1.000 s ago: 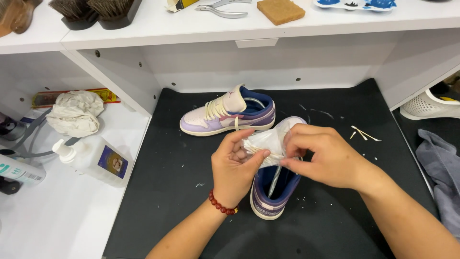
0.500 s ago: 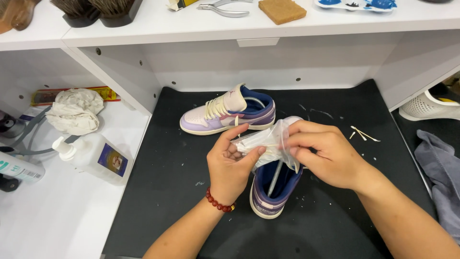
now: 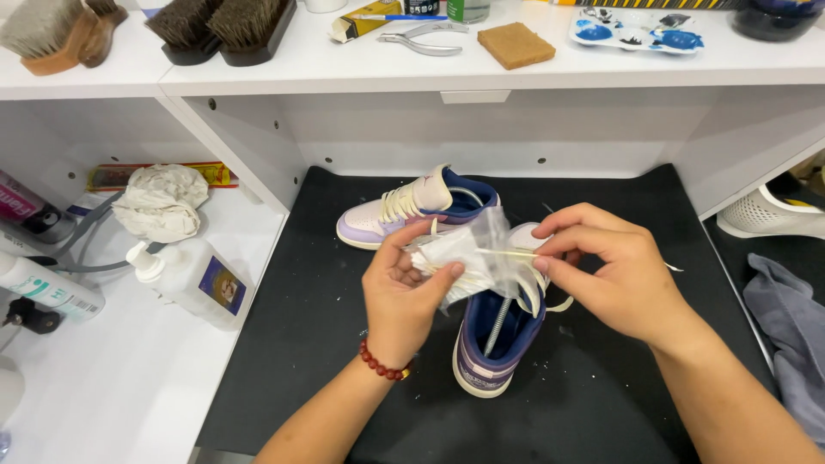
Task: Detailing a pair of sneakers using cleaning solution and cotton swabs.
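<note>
A small clear plastic bag of thin pale sticks sat gripped between both hands, above the near sneaker. The left hand closed around the bag's left end, thumb on top and fingers curled underneath, a red bead bracelet at the wrist. The right hand pinched one thin stick between thumb and forefinger at the bag's open right end; the other fingers stayed loosely bent, holding nothing else visible. The stick lay nearly level, its left part inside the bag. Directly below the fingers lay a purple-and-blue sneaker, heel toward the wearer, with a metal spring visible inside its opening. Beyond the fingertips stood the matching sneaker on its sole, side-on, toe to the left. Both rested on a black mat. Left of the left hand, well apart, a white squeeze bottle lay on the white surface, with a crumpled white cloth behind it. On the shelf beyond: brushes, pliers, a tan block. A grey cloth lay right of the right forearm.
</note>
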